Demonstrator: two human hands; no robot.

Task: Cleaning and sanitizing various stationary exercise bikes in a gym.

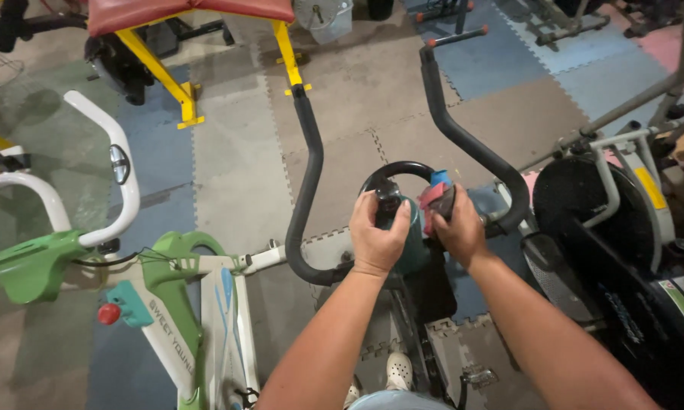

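Note:
I sit on an exercise bike with black curved handlebars. My left hand is wrapped over the small console at the middle of the bars, just under a black loop. My right hand presses a red and blue cloth against the right bar, close to the console. A teal part shows between the two hands. Both forearms reach up from the bottom of the view.
A white and green exercise bike stands at the left, another black machine at the right. A bench with a red pad and yellow legs is at the back. Foam mats cover the floor. My white shoe shows below.

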